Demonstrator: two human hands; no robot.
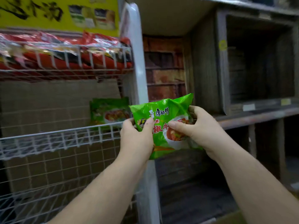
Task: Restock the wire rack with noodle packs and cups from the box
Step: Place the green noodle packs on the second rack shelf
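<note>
A green noodle pack (163, 110) is held in both hands in front of the white post of the wire rack (56, 139). My left hand (137, 138) grips its left edge, thumb on the front. My right hand (197, 128) grips its right side, thumb across the bowl picture. Another green noodle pack (108, 110) stands upright at the right end of the rack's middle shelf, behind the front rail. Red noodle packs (64, 50) fill the shelf above.
The rack's white side post (139, 62) stands just left of the held pack. Brown cardboard backs the middle shelf. Dark wooden shelving (252, 113) fills the right side. A cardboard box corner (229, 217) shows at the bottom right.
</note>
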